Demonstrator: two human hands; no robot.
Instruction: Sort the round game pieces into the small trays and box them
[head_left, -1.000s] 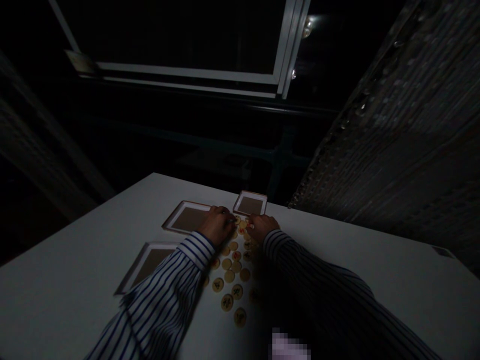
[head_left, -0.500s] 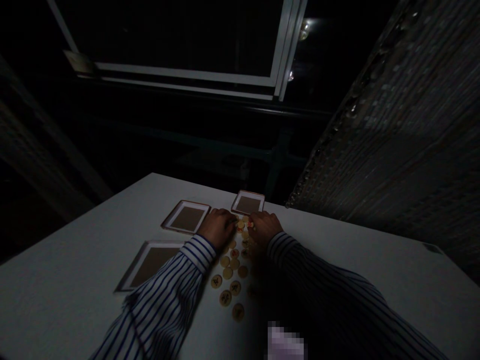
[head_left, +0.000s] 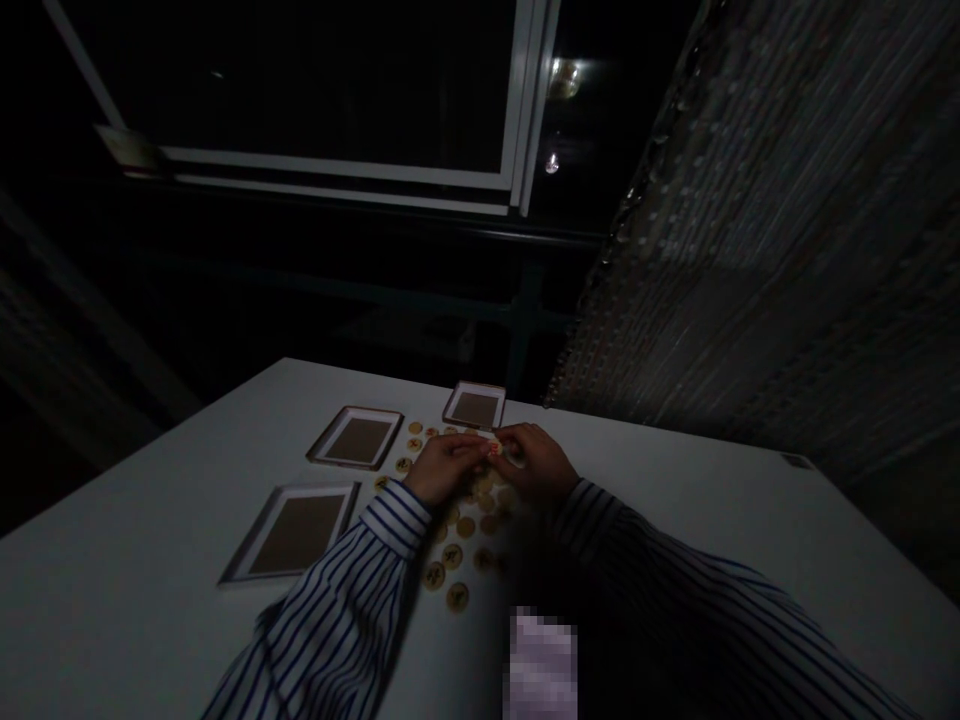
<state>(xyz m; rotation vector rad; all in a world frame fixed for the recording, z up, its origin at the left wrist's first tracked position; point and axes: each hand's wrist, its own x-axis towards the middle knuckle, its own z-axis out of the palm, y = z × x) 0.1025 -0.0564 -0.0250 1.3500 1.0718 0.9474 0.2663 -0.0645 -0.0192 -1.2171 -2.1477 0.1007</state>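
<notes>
Round wooden Chinese chess pieces (head_left: pixel 466 527) lie scattered on the white table under and in front of my hands, some showing black characters. A piece with a red character (head_left: pixel 494 449) is between the fingertips of both hands, a little above the others. My left hand (head_left: pixel 444 468) pinches it from the left with fingers drawn together. From the right, my right hand (head_left: pixel 541 464) has its thumb and fingers closed at the same piece. Several pieces (head_left: pixel 415 443) sit in a loose line left of my left hand. My hands and their shadow hide part of the pile.
Three shallow box lids or trays with brown insides are on the white table (head_left: pixel 172 540): one at the back (head_left: pixel 501 402), one at the left (head_left: pixel 315 450), one nearer me (head_left: pixel 241 560). A bead curtain (head_left: pixel 675 300) hangs at the right.
My hands have come together around a red-marked piece. Pieces at the left, hidden before by my left hand, now show. The view has shifted slightly right.
</notes>
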